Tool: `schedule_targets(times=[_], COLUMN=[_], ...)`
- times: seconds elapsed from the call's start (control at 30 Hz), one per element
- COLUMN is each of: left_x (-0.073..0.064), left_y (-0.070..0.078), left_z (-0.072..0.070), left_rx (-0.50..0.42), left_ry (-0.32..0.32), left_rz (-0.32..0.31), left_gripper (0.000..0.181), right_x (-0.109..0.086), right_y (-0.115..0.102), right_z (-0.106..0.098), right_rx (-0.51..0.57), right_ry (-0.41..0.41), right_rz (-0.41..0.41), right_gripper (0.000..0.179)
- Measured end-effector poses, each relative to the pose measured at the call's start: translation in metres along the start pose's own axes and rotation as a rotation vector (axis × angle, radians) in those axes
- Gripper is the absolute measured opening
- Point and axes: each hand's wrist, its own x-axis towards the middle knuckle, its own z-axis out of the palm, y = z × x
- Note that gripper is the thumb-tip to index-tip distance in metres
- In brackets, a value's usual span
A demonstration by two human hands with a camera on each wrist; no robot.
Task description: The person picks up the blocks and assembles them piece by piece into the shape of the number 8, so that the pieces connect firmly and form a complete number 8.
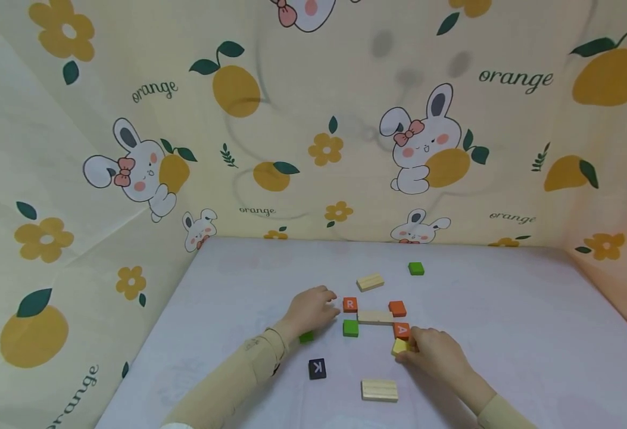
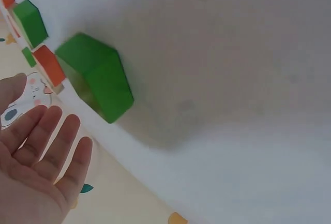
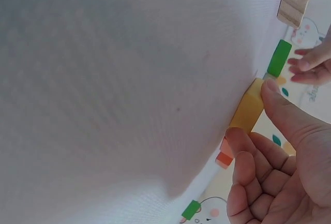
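Between thumb and forefinger, my right hand (image 1: 437,356) pinches a yellow block (image 1: 401,347), close against the orange block lettered A (image 1: 401,330). That same yellow block (image 3: 248,106) shows in the right wrist view. My left hand (image 1: 309,311) holds nothing, its fingers relaxed, just left of the orange block lettered R (image 1: 350,304). A plain wooden plank (image 1: 375,318) lies between the R block and another orange block (image 1: 397,308). Below the R block sits a green block (image 1: 351,328). Another green block (image 1: 306,337) is partly hidden under the left wrist.
A black block lettered K (image 1: 317,369) and a wooden plank (image 1: 379,391) lie nearer the front. Farther back are another wooden plank (image 1: 370,282) and a green block (image 1: 416,269). A patterned cloth (image 1: 356,149) stands behind the white tabletop (image 1: 506,333).
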Motion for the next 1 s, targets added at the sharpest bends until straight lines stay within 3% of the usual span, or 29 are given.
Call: schedule_targets(times=[0.43, 0.7, 1.0], left_x=[-0.046, -0.074, -0.094], left_y=[0.010, 0.010, 0.005], left_z=[-0.015, -0.014, -0.008], left_rx=[-0.014, -0.014, -0.038], left_ry=[0.059, 0.012, -0.029], left_rz=[0.091, 0.144, 0.147], left_gripper=[0.034, 0.036, 0.039], right_x=[0.000, -0.001, -0.002], right_y=[0.001, -0.002, -0.004], right_z=[0.001, -0.003, -0.004], right_rx=[0.006, 0.001, -0.006], right_ry=[-0.003, 0.006, -0.008], right_rz=[0.009, -0.005, 0.001], right_gripper=[0.036, 0.037, 0.037])
